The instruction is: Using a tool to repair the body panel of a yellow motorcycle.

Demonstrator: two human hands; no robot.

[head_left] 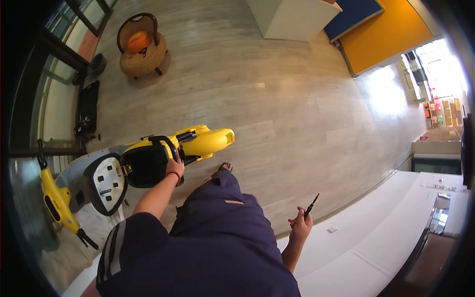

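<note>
A yellow and grey scooter (210, 143) stands to my left with its seat (106, 184) flipped up, so the seat's pale underside shows. Beneath it the black storage bucket (143, 166) is uncovered. My left hand (174, 169) is closed round the black grab rail (166, 140) at the scooter's rear, its fingers partly hidden. Off to my right, away from the scooter, my right hand (301, 225) grips a slim dark screwdriver (310, 207), tip pointing up and away. The scooter's handlebar end (59, 200) lies at the far left.
A wicker chair (143, 57) with an orange helmet (138, 42) on it stands at the far left. An open black case (88, 111) lies by the glass doors. A white counter (292, 20) and a yellow panel (386, 32) are ahead; a white wall (356, 247) runs along my right.
</note>
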